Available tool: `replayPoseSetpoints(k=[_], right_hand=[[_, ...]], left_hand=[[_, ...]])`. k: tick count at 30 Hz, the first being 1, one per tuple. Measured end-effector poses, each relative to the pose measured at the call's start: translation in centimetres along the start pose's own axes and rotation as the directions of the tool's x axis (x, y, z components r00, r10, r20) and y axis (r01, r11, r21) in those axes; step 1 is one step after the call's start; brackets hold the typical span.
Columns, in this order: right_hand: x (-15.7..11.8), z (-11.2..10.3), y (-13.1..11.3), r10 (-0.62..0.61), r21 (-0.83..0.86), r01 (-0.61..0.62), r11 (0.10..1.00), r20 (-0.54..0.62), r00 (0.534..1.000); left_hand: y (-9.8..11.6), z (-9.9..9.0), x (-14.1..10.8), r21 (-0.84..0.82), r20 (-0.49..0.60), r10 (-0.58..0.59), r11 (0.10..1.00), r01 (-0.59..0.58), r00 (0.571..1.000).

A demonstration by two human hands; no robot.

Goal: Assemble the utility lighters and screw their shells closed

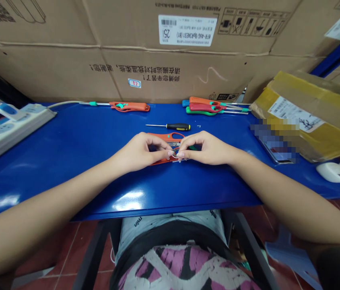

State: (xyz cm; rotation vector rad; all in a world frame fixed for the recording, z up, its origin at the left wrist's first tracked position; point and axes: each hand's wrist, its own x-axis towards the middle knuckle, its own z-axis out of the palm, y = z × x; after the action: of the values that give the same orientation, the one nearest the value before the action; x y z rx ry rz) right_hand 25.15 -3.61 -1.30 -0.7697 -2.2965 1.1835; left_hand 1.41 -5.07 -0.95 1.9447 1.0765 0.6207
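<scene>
Orange plastic is showing at the fingertips of both hands: a looped casing piece [163, 137] is lying just beyond them, and a second casing piece [164, 161] is peeking out on their near side, partly hidden by the left hand [141, 152]. Between these pieces the left hand is pinching a small wired part [175, 153], thumb and forefinger closed together, while the right hand [209, 148] is pinching the same part from its own side, the fingertips of both nearly meeting. The part's exact shape is staying unclear, being too small and half covered.

A black and yellow screwdriver [178, 127] is lying beyond both hands, its shaft pointing left. Farther beyond the left hand, an orange lighter [132, 106] is resting on its side; farther beyond the right hand, a cluster of lighters [207, 107] in several colours is lying together. To the right of the right hand, a partly blurred phone [274, 150] is lying beside a taped box [335, 112]. A white power strip [13, 132] is sitting well to the left of the left hand. Below both hands a blue table [170, 185] is extending, and beyond them a cardboard box [139, 52] is standing.
</scene>
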Motion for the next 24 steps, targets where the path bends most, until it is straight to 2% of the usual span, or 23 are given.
replayPoseSetpoints(k=[5, 15, 24], right_hand=[[0.17, 0.18, 0.37, -0.004, 0.023, 0.004, 1.000, 0.000, 1.000], [-0.12, -0.43, 0.15, -0.010, -0.068, 0.009, 0.998, -0.014, 1.000], [-0.14, -0.32, 0.01, -0.023, -0.098, 0.022, 0.995, -0.011, 1.000]], left_hand=[[0.14, 0.31, -0.29, 0.122, -0.076, 0.050, 0.992, -0.041, 0.996], [-0.29, -0.20, 0.24, -0.170, 0.027, -0.070, 0.983, 0.073, 0.997], [-0.70, -0.42, 0.31, -0.287, 0.058, -0.119, 0.949, 0.131, 0.991]])
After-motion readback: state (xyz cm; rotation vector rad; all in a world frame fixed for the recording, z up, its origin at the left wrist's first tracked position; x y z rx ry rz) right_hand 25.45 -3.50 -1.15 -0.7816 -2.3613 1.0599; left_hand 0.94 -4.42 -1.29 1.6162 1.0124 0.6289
